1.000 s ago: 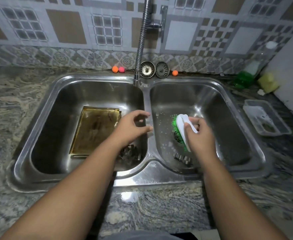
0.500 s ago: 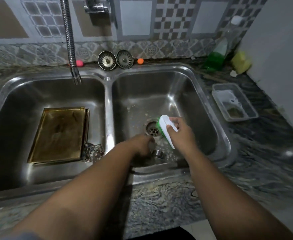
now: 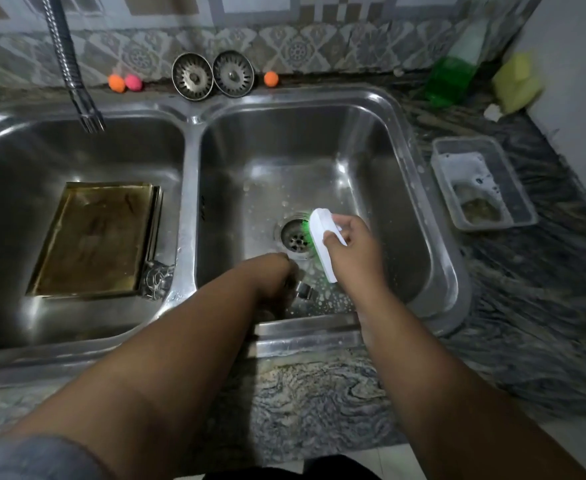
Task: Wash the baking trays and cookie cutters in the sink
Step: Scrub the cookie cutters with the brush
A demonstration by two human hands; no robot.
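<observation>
Steel sink (image 3: 189, 209): our right hand (image 3: 353, 245) gripped the brush (image 3: 321, 242) beside the drain (image 3: 293, 237); our left hand (image 3: 276, 277) was at a cookie cutter (image 3: 304, 291), grip hidden from us; the baking tray (image 3: 94, 240) lay in the left basin.

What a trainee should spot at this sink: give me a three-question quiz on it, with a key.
1. True or false: the baking tray lies in the right basin.
2. Which does the right hand hold? A) a sponge B) a white scrub brush with green bristles C) a bottle
3. Fill in: ___ metal strainers lean against the wall behind the sink.
Key: 1 false, it lies in the left basin; 2 B; 3 two.
</observation>
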